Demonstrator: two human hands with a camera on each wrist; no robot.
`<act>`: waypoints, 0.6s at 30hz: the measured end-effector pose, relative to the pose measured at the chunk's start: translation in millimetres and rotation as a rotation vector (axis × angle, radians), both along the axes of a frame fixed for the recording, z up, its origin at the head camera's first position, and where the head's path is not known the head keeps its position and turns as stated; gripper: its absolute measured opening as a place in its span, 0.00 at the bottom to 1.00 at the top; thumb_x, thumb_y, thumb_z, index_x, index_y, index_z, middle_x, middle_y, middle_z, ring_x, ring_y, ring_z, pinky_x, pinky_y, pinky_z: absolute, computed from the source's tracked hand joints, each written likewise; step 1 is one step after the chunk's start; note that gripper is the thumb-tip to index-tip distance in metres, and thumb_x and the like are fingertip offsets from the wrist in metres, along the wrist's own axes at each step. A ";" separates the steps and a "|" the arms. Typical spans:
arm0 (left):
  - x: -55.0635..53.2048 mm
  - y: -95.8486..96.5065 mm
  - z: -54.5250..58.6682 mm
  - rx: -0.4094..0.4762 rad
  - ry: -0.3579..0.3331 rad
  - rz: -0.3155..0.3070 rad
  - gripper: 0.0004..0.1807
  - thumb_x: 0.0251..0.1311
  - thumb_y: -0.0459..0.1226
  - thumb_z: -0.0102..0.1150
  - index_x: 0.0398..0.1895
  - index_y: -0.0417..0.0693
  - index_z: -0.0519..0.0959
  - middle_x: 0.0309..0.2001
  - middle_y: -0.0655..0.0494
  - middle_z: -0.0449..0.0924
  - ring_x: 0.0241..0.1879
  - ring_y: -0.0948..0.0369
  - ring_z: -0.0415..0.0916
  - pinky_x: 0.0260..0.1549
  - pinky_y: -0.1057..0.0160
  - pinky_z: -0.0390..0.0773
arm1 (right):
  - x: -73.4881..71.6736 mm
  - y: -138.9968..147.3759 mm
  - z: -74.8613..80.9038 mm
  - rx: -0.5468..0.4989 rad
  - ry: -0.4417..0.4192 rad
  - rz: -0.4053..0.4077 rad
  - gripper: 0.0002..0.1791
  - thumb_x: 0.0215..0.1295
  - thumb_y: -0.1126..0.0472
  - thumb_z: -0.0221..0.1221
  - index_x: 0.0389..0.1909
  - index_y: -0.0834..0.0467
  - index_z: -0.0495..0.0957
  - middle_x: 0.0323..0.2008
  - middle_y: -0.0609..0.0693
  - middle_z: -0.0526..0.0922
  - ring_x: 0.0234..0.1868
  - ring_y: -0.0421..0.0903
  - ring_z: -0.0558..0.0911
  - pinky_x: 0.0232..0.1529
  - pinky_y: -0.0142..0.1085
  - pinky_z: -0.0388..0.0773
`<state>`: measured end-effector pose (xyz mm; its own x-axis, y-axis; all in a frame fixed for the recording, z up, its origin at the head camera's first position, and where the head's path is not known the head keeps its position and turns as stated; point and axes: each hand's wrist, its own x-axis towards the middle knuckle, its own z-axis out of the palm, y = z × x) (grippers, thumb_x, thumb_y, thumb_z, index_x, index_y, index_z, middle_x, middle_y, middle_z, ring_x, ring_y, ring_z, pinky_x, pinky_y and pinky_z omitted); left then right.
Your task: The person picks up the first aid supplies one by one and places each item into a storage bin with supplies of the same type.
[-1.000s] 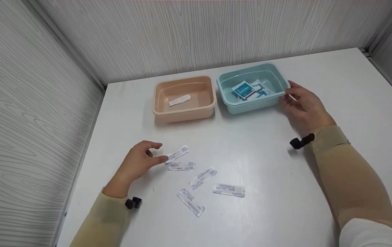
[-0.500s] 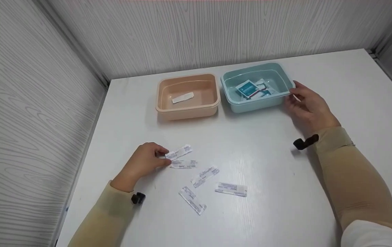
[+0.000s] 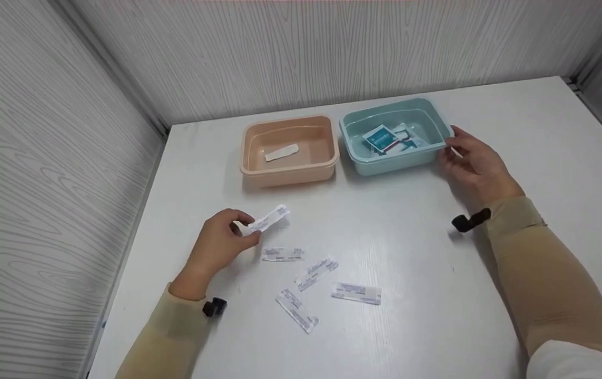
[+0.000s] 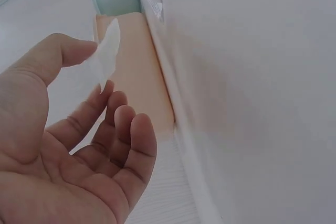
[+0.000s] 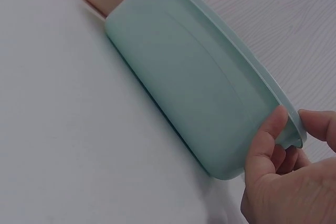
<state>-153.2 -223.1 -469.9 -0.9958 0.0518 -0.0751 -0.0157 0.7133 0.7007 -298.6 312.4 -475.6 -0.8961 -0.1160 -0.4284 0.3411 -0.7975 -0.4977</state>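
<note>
A printed wrapper strip [image 3: 269,219] is hovering above the white table [image 3: 411,237], just short of the peach bin [image 3: 295,176], one end caught in the thumb-and-finger pinch of a person's left hand [image 3: 217,241]; a light, steady hold is probably best against bending it. The peach bin is holding one white strip [image 3: 282,152], while the right hand [image 3: 475,164] is gripping the near right corner of the teal bin [image 3: 401,162], where teal-and-white packets [image 3: 381,138] are overlapping.

The fingers [image 3: 237,215] of the left hand [image 3: 216,242] came up with a printed white strip [image 3: 270,219] pinched at its near end, raising it off the counter [image 3: 411,237]; a gap opened between them and the second strip [image 3: 283,255], lying nearest the fingers.
</note>
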 end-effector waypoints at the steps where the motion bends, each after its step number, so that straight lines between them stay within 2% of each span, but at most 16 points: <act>1: -0.1 1.0 2.5 0.009 0.025 0.004 0.17 0.58 0.44 0.73 0.49 0.52 0.84 0.43 0.52 0.81 0.38 0.55 0.74 0.31 0.61 0.76 | 0.2 0.4 0.0 0.007 -0.002 0.003 0.33 0.64 0.79 0.63 0.68 0.52 0.76 0.63 0.50 0.72 0.58 0.45 0.74 0.53 0.35 0.82; 5: -4.1 6.8 16.2 0.012 0.134 0.017 0.16 0.59 0.45 0.73 0.49 0.53 0.84 0.47 0.57 0.82 0.44 0.55 0.75 0.37 0.59 0.77 | 1.7 2.1 0.4 0.000 -0.012 0.003 0.33 0.64 0.79 0.63 0.68 0.52 0.76 0.64 0.49 0.69 0.57 0.44 0.73 0.53 0.34 0.82; 10: -18.3 11.5 33.2 0.006 0.236 0.041 0.16 0.60 0.45 0.73 0.49 0.54 0.84 0.49 0.60 0.83 0.47 0.57 0.76 0.41 0.58 0.77 | 2.1 3.7 1.2 0.024 -0.001 0.016 0.33 0.65 0.78 0.63 0.69 0.52 0.75 0.64 0.49 0.66 0.57 0.44 0.72 0.56 0.32 0.81; 14: -33.7 13.3 44.0 0.018 0.260 0.063 0.16 0.60 0.45 0.73 0.49 0.53 0.84 0.49 0.60 0.82 0.47 0.57 0.75 0.41 0.58 0.77 | 1.2 2.5 1.0 0.064 0.001 0.017 0.32 0.65 0.77 0.64 0.68 0.52 0.76 0.64 0.49 0.68 0.57 0.44 0.72 0.57 0.33 0.81; 18: -52.7 14.5 50.1 0.032 0.253 0.083 0.17 0.60 0.46 0.73 0.50 0.52 0.84 0.49 0.58 0.82 0.47 0.55 0.74 0.40 0.58 0.76 | -1.3 0.6 1.5 0.071 0.008 0.018 0.32 0.65 0.77 0.64 0.68 0.52 0.76 0.64 0.49 0.68 0.58 0.44 0.72 0.57 0.33 0.81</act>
